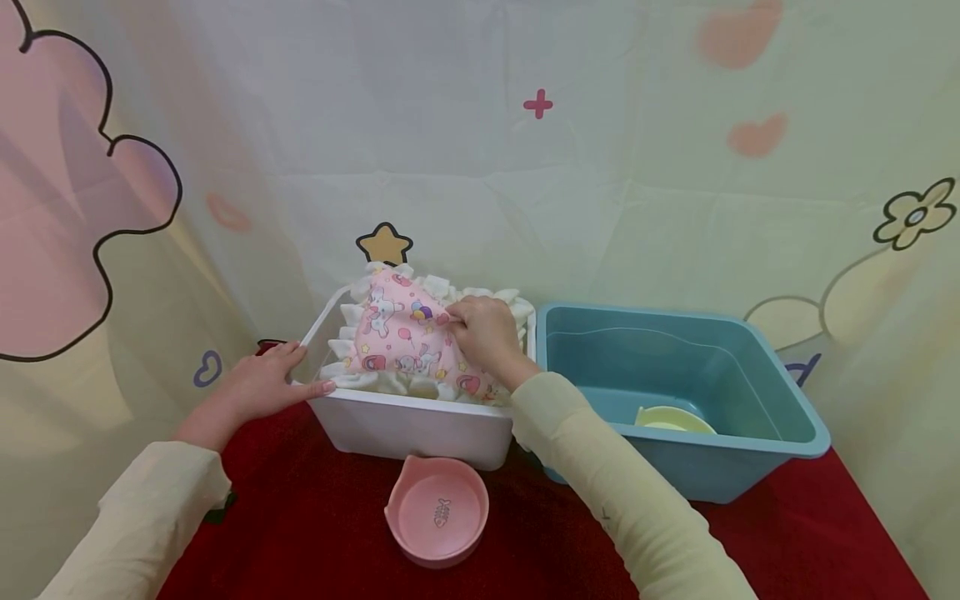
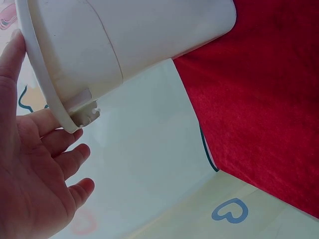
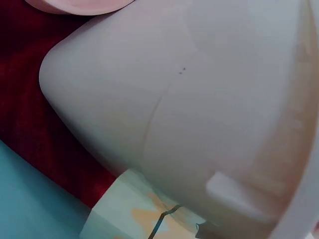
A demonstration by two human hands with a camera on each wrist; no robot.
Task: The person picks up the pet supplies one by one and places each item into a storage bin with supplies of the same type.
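Note:
A white plastic tub (image 1: 420, 427) stands on the red cloth. Inside it lies a pink cushion (image 1: 401, 333) printed with rabbits and balloons and edged in white frills. My right hand (image 1: 483, 333) pinches the pink fabric near its middle, bunching it up. At the tub's front left corner, my left hand (image 1: 262, 379) holds the rim, thumb along the front edge and fingers at the side. The left wrist view shows the left hand (image 2: 42, 164) with its index finger passing behind the rim. Only the tub's outside (image 3: 164, 99) shows in the right wrist view, without the right hand.
A pink bowl (image 1: 438, 512) with a fishbone print sits in front of the white tub. Right of that tub is a larger blue tub (image 1: 720, 467) holding a yellow-green dish (image 1: 675, 418). A printed curtain (image 1: 465, 125) hangs behind everything.

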